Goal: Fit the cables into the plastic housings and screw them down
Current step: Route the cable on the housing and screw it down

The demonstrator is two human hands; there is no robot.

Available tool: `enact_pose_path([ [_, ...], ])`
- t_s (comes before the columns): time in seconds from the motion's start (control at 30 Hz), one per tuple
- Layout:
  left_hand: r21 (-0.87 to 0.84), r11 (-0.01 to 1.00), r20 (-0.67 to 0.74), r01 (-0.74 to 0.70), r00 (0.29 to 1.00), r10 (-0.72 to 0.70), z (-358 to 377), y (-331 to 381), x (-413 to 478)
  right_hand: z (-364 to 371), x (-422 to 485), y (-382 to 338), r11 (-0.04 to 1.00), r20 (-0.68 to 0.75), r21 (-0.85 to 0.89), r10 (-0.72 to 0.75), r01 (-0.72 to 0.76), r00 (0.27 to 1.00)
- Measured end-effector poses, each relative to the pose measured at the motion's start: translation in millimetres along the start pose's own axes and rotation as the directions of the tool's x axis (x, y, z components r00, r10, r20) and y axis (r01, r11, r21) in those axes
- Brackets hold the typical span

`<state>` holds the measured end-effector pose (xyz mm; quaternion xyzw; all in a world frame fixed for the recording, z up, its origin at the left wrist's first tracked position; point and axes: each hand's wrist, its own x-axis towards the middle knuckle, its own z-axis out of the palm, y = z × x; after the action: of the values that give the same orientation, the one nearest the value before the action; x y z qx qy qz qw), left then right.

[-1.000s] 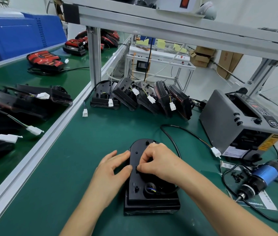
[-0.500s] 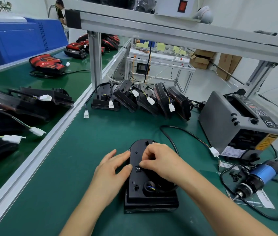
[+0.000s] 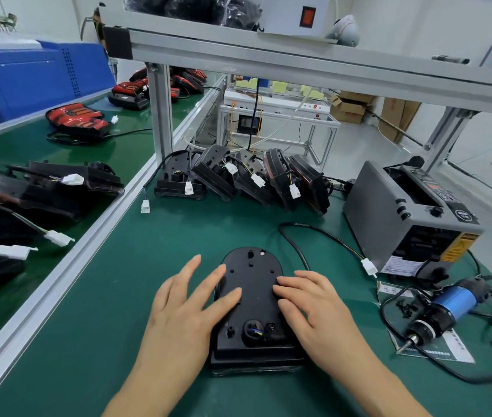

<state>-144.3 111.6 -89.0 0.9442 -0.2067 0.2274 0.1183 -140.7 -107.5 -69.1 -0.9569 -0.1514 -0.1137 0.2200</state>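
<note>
A black round-ended plastic housing [image 3: 252,284] lies flat on the green counter [image 3: 148,266], near centre. The left hand [image 3: 190,308] and right hand [image 3: 314,308] rest on its sides, each grip spread. The black cable [image 3: 329,237] disappears behind the right hand.

Workstation surroundings, as I see them

I view a green-matted bench [image 3: 178,236] under an aluminium frame [image 3: 160,115] carrying an overhead shelf [image 3: 298,61]; beyond it, a pale floor [image 3: 365,152], white walls [image 3: 413,22], a white trolley table [image 3: 277,111], cardboard boxes [image 3: 350,108]; a blue cabinet [image 3: 28,82] stands far left.
</note>
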Motion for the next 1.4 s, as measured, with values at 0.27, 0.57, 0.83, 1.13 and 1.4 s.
enact_pose_path([
  [0.27,-0.086,0.996,0.018,0.002,1.000,-0.001,3.6,5.5,-4.9,8.1,-10.1,12.0,0.981,-0.239,0.179,0.123,-0.081,0.963],
  [0.57,-0.158,0.986,0.059,0.058,0.997,-0.049,1.4,4.7,-3.7,-9.6,43.0,31.3,0.692,0.131,0.528,0.507,-0.492,0.852],
  [0.83,-0.522,0.809,0.077,0.269,0.960,-0.269,1.1,-15.0,30.3,-16.8,37.5,4.8,0.627,-0.104,0.761,0.371,-0.166,0.923],
  [1.13,-0.365,0.822,0.030,0.438,0.888,-0.460,7.5,-45.9,116.7,-33.1,26.1,-0.1,0.613,-0.085,0.777,0.327,-0.143,0.941],
  [1.4,-0.454,0.842,-0.120,0.292,0.916,-0.382,-36.0,-56.1,130.8,-22.1,29.3,10.4,0.576,0.061,0.718,0.509,-0.392,0.859],
])
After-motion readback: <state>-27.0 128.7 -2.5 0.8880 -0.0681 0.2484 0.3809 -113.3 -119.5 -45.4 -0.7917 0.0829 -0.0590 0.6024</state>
